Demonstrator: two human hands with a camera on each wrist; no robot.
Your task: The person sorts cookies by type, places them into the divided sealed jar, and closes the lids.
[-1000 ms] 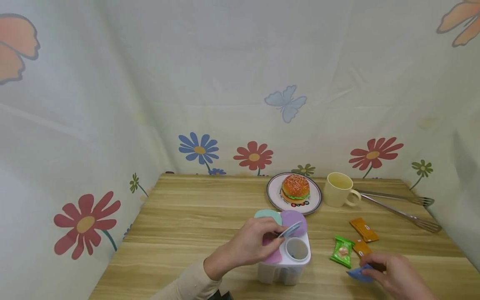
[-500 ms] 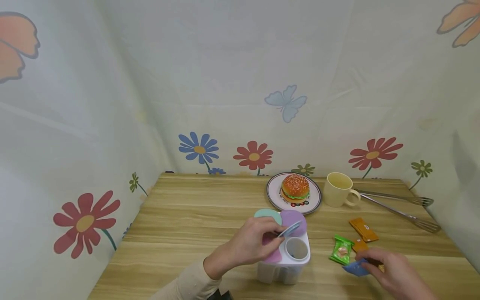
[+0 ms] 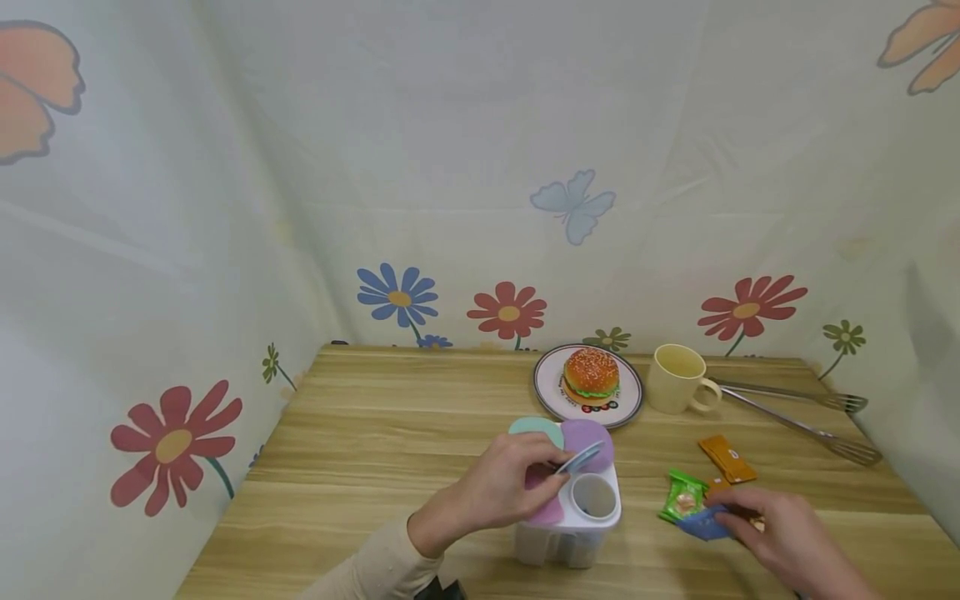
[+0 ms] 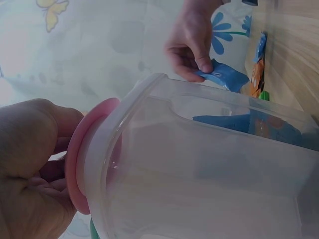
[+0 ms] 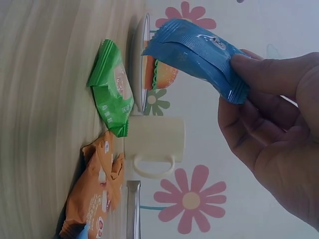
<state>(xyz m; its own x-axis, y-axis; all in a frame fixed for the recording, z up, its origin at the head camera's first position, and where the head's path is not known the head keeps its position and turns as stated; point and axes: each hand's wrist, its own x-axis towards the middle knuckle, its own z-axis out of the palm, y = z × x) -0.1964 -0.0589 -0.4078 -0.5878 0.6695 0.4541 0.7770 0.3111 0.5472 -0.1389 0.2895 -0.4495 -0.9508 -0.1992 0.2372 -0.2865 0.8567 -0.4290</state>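
Observation:
My left hand (image 3: 502, 492) pinches a light blue round lid (image 3: 583, 457), tilted up beside the open round mouth of one compartment. That compartment belongs to a clear plastic storage box (image 3: 555, 546) with a white top; its other lids are mint, purple and pink. Through the box wall in the left wrist view, a blue wrapped packet (image 4: 224, 122) lies inside. Between thumb and fingers, my right hand (image 3: 783, 529) holds another blue snack packet (image 5: 199, 52) above the table, right of the box. Just behind it lies a green snack packet (image 3: 681, 492).
Orange packets (image 3: 727, 458) lie right of the green one. At the back stand a plate (image 3: 547, 392) with a toy hamburger (image 3: 591, 377) and a yellow mug (image 3: 675, 385). Two metal utensils (image 3: 802, 421) lie at the right. A flowered curtain (image 3: 450, 167) surrounds the table.
The right hand has lifted the blue snack packet and carried it a little left and away from me, towards the green packet. The left hand and lid have stayed put.

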